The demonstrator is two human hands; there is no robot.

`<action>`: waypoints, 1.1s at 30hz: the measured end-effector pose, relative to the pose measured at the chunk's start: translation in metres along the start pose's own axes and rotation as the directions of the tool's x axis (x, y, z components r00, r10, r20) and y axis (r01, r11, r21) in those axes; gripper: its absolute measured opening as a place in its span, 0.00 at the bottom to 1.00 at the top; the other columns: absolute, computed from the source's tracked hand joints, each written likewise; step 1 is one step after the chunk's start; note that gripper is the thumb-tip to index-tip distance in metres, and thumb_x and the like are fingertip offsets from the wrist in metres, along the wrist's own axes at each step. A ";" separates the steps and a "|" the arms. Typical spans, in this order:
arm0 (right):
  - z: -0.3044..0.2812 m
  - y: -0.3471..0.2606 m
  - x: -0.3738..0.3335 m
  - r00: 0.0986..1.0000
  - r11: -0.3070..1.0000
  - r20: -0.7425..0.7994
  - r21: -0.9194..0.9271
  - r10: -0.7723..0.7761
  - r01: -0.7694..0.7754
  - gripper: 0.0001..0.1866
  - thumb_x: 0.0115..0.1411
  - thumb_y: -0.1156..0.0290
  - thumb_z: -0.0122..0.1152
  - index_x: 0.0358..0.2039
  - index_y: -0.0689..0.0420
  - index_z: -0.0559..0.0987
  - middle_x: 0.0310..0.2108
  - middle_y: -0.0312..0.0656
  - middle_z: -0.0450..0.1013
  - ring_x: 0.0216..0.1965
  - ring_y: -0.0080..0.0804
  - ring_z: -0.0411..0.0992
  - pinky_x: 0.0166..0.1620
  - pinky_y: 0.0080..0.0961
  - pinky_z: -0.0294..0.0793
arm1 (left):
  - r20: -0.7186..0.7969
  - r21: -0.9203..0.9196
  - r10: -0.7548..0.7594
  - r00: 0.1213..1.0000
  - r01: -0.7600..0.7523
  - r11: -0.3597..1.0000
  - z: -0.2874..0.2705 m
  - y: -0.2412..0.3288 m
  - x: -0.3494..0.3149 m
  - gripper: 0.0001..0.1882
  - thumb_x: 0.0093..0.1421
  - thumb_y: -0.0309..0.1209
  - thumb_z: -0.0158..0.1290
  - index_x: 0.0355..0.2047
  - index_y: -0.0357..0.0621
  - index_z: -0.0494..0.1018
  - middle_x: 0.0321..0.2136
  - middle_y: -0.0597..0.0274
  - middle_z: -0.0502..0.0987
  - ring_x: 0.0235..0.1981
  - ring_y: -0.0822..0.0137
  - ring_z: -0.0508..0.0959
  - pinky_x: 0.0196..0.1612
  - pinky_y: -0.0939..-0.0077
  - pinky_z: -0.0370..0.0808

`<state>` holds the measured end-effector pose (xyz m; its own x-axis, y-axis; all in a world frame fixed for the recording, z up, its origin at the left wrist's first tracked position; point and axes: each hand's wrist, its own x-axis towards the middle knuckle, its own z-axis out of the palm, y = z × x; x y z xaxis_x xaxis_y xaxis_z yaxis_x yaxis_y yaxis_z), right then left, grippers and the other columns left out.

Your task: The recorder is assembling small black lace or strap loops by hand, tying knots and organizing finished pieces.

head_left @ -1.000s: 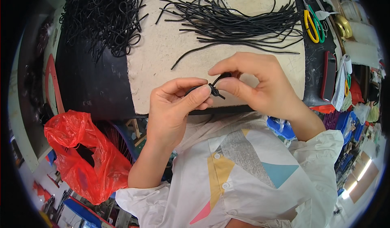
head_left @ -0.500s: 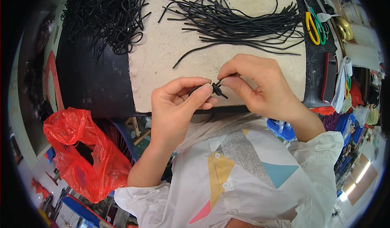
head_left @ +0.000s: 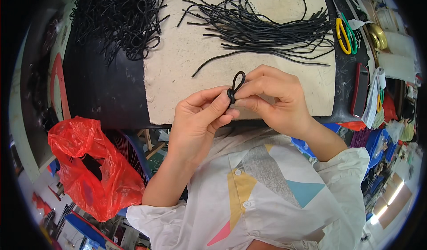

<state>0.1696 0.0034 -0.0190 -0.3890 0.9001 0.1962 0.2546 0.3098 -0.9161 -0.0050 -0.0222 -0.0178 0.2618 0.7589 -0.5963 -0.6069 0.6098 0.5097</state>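
Observation:
A short black cord (head_left: 239, 81) with a loop and a knot is held between my two hands, above the near part of a pale board (head_left: 178, 81). My left hand (head_left: 200, 112) pinches the knot between thumb and fingers. Right beside it, the fingertips of my right hand (head_left: 275, 94) are closed at the knot, under the upright loop; fingers partly hide the cord there. Beyond my hands, a bundle of straight black cords (head_left: 267, 29) lies across the board. At the far left is a heap of tangled, looped black cords (head_left: 115, 18).
A red plastic bag (head_left: 95, 170) hangs at the left, near my left forearm. Scissors with yellow and green handles (head_left: 344, 36) lie right of the board, with a dark red phone-like slab (head_left: 359, 89) nearer me. The board rests on a black tabletop (head_left: 102, 85).
The cord in my fingers has turned, and its loop now stands up above the knot. My right hand has shifted slightly left and down, closer to my left hand.

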 end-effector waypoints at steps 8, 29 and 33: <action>0.011 -0.007 -0.002 0.987 0.991 -0.113 0.092 0.111 -0.101 0.07 0.43 0.80 0.62 0.26 0.61 0.75 0.24 0.40 0.70 0.25 0.29 0.70 0.26 0.20 0.68 | -0.028 0.275 0.307 0.951 -0.288 0.917 0.005 -0.011 0.001 0.11 0.54 0.23 0.52 0.38 0.31 0.71 0.28 0.56 0.75 0.24 0.74 0.75 0.29 0.86 0.73; 0.000 -0.001 -0.001 1.000 1.000 -0.017 -0.029 -0.005 0.005 0.07 0.44 0.79 0.61 0.28 0.59 0.77 0.22 0.39 0.70 0.22 0.27 0.68 0.24 0.19 0.65 | 0.038 -0.016 0.193 0.980 -0.193 0.981 0.007 -0.007 -0.001 0.06 0.57 0.26 0.49 0.34 0.37 0.69 0.26 0.60 0.73 0.28 0.73 0.73 0.30 0.85 0.70; -0.005 -0.009 0.000 0.997 0.995 0.051 -0.088 0.055 -0.051 0.06 0.45 0.80 0.59 0.27 0.59 0.76 0.22 0.40 0.69 0.22 0.30 0.68 0.24 0.20 0.65 | -0.007 0.103 0.236 0.972 -0.234 0.967 0.009 -0.007 0.000 0.06 0.58 0.27 0.48 0.33 0.37 0.68 0.27 0.59 0.74 0.29 0.72 0.74 0.31 0.83 0.70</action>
<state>0.1720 0.0018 -0.0091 -0.4190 0.8990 0.1272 0.3505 0.2894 -0.8907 0.0060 -0.0243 -0.0159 0.1062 0.8797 -0.4636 -0.5704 0.4357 0.6963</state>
